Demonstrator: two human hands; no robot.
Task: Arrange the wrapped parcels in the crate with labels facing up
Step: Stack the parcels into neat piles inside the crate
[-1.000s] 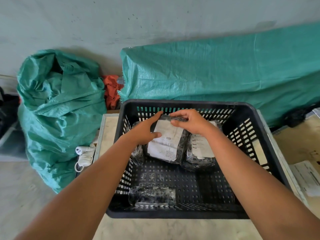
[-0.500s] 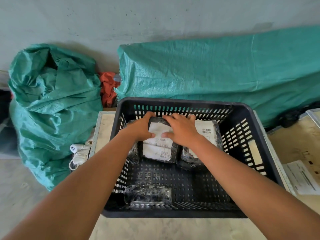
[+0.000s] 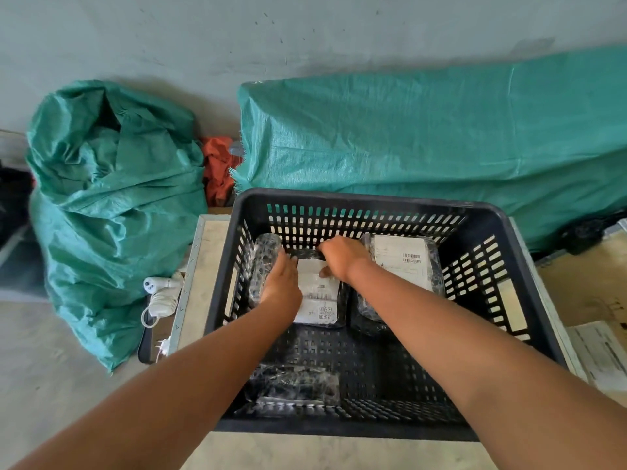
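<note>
Head view: left hand (image 3: 281,283) and right hand (image 3: 342,256) both flat, fingers spread, pressing middle parcel (image 3: 320,300), label up, near crate (image 3: 509,232) far wall, between two parcels.

Grey scuffed wall (image 3: 305,35) behind; two green woven sacks (image 3: 112,205) (one slumped), pale floor (image 3: 40,368) at left.

The crate (image 3: 502,228) is matt black slotted plastic, the parcels (image 3: 403,259) wear glossy, crinkled clear film over white paper labels (image 3: 317,293) (one near parcel (image 3: 293,388) shows film only), the sacks (image 3: 108,205) are coarse woven green plastic, and the counter (image 3: 207,252) looks smooth, pale, metal-edged.
</note>
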